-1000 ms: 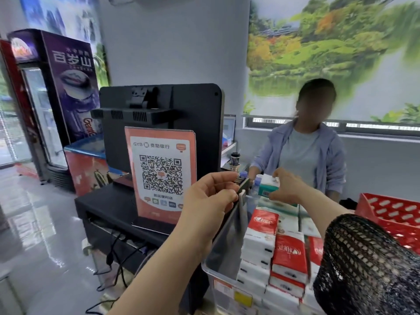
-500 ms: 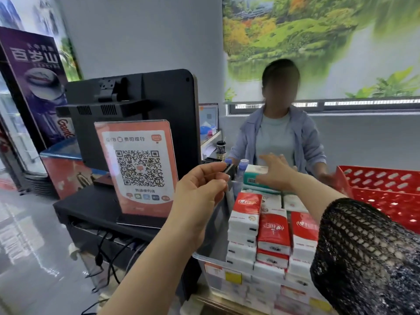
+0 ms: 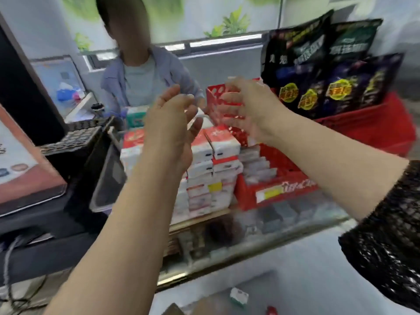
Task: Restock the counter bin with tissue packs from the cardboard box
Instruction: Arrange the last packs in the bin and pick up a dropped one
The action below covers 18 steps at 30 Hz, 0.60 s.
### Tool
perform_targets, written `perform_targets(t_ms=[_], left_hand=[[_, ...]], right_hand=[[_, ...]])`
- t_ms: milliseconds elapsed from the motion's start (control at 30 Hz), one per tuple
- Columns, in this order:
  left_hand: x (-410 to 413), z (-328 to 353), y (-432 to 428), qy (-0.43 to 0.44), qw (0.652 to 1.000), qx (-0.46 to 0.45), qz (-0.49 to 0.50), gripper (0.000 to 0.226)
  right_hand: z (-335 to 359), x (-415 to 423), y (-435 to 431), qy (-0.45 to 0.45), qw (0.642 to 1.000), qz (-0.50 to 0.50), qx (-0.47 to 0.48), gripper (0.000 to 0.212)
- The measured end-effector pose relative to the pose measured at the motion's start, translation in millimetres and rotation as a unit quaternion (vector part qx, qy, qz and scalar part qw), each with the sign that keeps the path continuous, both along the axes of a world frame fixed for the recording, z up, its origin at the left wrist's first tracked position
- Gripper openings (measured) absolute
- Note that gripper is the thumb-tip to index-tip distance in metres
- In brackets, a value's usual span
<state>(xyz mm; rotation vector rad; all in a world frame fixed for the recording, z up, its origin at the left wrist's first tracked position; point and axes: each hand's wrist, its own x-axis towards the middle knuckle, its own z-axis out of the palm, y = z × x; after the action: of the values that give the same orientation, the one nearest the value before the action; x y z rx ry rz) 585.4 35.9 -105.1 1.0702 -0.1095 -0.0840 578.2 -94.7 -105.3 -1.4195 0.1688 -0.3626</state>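
Observation:
Red-and-white tissue packs [image 3: 219, 144] stand stacked in the clear counter bin [image 3: 109, 178]. One green pack [image 3: 136, 115] lies at the bin's far end. My left hand [image 3: 172, 126] hovers above the stacks with loosely bent fingers and holds nothing. Level with it on the right, my right hand [image 3: 245, 110] hangs in the air in front of a red basket, its fingers spread and blurred, with nothing in them. A small green-and-white pack [image 3: 238, 295] lies low in view near a brown edge; the cardboard box cannot be made out.
A black monitor [image 3: 25, 92] and an orange QR sign [image 3: 20, 169] stand left of the bin. On the right sit a red tray [image 3: 272, 192] of small packs and a red basket [image 3: 375, 130] with dark snack bags [image 3: 318, 76]. A person [image 3: 141, 76] stands behind the glass counter [image 3: 284, 226].
My left hand has let go of the bin's edge and lifted. My right hand has left the green pack at the bin's far end and pulled back. The view swung right and down.

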Motion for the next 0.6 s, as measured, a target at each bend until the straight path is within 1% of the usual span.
perform_targets(t_ms=[100,133,300,400,500,600], left_hand=[[-25.3,-18.2,-29.3,0.021,0.998,0.01,-0.063,0.021],[-34.7,-25.0,-38.4,0.027,0.996,0.02,-0.08,0.021],[-76.9,-64.8,-75.1,0.057,0.986,0.086,-0.128,0.019],[-99.0,-98.6,-99.5,0.084,0.98,0.106,-0.144,0.019],[-121.1,-147.0,-129.2,0.13,0.969,0.15,-0.145,0.021],[-143.9,-213.3,-155.2,0.212,0.946,0.205,-0.135,0.02]], right_hand=[[-19.7,-48.4,-25.6,0.022,0.998,-0.051,0.01,0.024],[-26.4,-62.7,-33.5,0.027,0.998,-0.06,0.009,0.024],[-68.3,-118.4,-69.7,0.037,0.994,-0.101,0.0,0.019],[-100.9,-143.2,-95.6,0.051,0.992,-0.118,-0.005,0.015],[-140.3,-166.7,-126.3,0.08,0.987,-0.14,0.005,0.012],[-196.0,-193.7,-155.4,0.139,0.979,-0.145,0.022,0.011]])
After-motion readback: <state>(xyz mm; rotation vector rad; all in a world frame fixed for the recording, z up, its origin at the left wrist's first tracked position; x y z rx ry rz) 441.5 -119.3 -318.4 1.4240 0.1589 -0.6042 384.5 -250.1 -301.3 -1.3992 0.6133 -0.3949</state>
